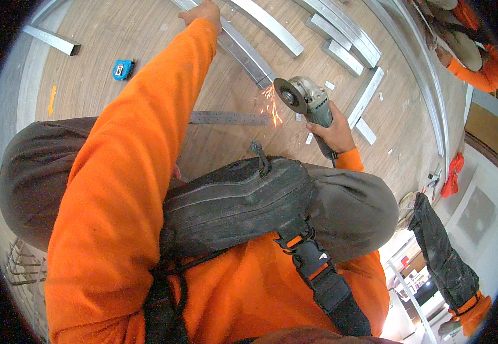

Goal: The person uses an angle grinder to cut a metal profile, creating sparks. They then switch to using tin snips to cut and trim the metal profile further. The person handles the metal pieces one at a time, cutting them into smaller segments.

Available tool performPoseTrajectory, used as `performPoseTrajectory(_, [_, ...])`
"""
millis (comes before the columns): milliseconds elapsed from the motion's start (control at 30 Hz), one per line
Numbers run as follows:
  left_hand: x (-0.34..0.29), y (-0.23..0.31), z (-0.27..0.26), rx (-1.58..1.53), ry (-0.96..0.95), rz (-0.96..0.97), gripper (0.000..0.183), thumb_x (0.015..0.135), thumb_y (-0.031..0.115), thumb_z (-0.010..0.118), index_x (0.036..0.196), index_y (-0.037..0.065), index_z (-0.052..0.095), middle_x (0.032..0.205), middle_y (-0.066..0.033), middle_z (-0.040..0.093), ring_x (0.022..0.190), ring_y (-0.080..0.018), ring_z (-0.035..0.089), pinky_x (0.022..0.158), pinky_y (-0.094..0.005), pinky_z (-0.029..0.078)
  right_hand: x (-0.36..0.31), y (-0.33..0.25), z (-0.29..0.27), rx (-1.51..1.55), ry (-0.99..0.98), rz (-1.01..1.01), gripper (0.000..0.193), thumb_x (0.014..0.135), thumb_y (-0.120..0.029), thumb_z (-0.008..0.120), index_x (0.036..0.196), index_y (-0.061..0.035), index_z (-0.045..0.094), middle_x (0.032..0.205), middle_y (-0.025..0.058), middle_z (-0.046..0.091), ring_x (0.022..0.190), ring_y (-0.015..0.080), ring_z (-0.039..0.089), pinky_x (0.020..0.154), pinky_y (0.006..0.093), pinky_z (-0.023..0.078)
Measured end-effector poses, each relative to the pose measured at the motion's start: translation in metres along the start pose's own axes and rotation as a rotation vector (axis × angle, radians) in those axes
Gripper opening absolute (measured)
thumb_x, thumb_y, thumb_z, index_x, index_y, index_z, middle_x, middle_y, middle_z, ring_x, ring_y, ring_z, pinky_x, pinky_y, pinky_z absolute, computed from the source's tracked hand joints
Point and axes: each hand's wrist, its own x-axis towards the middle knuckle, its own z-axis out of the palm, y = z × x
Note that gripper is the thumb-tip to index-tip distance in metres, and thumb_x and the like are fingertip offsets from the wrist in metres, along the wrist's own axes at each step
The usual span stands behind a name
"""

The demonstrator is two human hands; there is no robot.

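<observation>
My right hand (pixel 339 133) is wrapped round the body of an angle grinder (pixel 316 97). Its dark cutting disc (pixel 289 96) is at the near end of a long grey metal profile (pixel 243 54), and orange sparks (pixel 270 106) fall from there toward me. At the top of the view, my outstretched left hand (pixel 203 15) grips the same profile farther along; its fingers show only in part. A steel ruler (pixel 229 118) lies on the floor between my knees and the profile.
A blue tape measure (pixel 123 69) lies to the left on the wood-look floor (pixel 157 34). Several metal profiles (pixel 266 26) and short offcuts (pixel 366 131) lie ahead and right. Other people in orange sleeves (pixel 481 71) are at the right edge, near a red cloth-like item (pixel 453 175).
</observation>
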Motion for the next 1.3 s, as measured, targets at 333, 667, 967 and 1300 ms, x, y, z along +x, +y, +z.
performPoseTrajectory(333, [-0.016, 0.006, -0.007, -0.043, -0.042, 0.025, 0.068, 0.087, 0.027, 0.074, 0.139, 0.000, 0.040, 0.131, -0.0265, 0.060, 0.117, -0.0422, 0.062, 0.093, -0.0542, 0.053, -0.002, -0.004, 0.001, 0.007, -0.002, 0.026, 0.068, 0.069, -0.028, 0.087, 0.126, -0.0038, 0.059, 0.110, 0.0165, 0.070, 0.102, 0.0295, 0.069, 0.090, 0.0393, 0.052])
performPoseTrajectory(667, [-0.006, -0.001, -0.004, -0.007, 0.020, 0.030, 0.075, 0.088, 0.041, 0.072, 0.143, 0.001, 0.040, 0.134, -0.0234, 0.060, 0.120, -0.0403, 0.060, 0.099, -0.0515, 0.050, 0.006, -0.007, 0.003, -0.009, -0.032, 0.045, 0.063, 0.072, -0.031, 0.085, 0.124, -0.0066, 0.060, 0.109, 0.0180, 0.071, 0.103, 0.0331, 0.069, 0.090, 0.0419, 0.053])
performPoseTrajectory(967, [0.068, -0.029, 0.002, 0.157, -0.245, 0.026, 0.088, 0.085, 0.035, 0.075, 0.146, -0.001, 0.022, 0.141, -0.0247, 0.052, 0.124, -0.0390, 0.058, 0.098, -0.0504, 0.051, 0.008, -0.012, 0.003, -0.095, -0.042, 0.023, 0.063, 0.073, -0.034, 0.085, 0.124, -0.0074, 0.060, 0.107, 0.0181, 0.072, 0.100, 0.0338, 0.071, 0.087, 0.0417, 0.055])
performPoseTrajectory(1300, [-0.016, 0.003, -0.009, 0.047, -0.051, -0.084, 0.082, 0.089, 0.030, 0.072, 0.149, 0.005, 0.022, 0.139, -0.0244, 0.054, 0.121, -0.0417, 0.060, 0.101, -0.0493, 0.052, 0.012, -0.010, 0.010, -0.055, -0.014, -0.003, 0.064, 0.073, -0.035, 0.085, 0.123, -0.0050, 0.059, 0.104, 0.0203, 0.072, 0.098, 0.0354, 0.071, 0.085, 0.0436, 0.055])
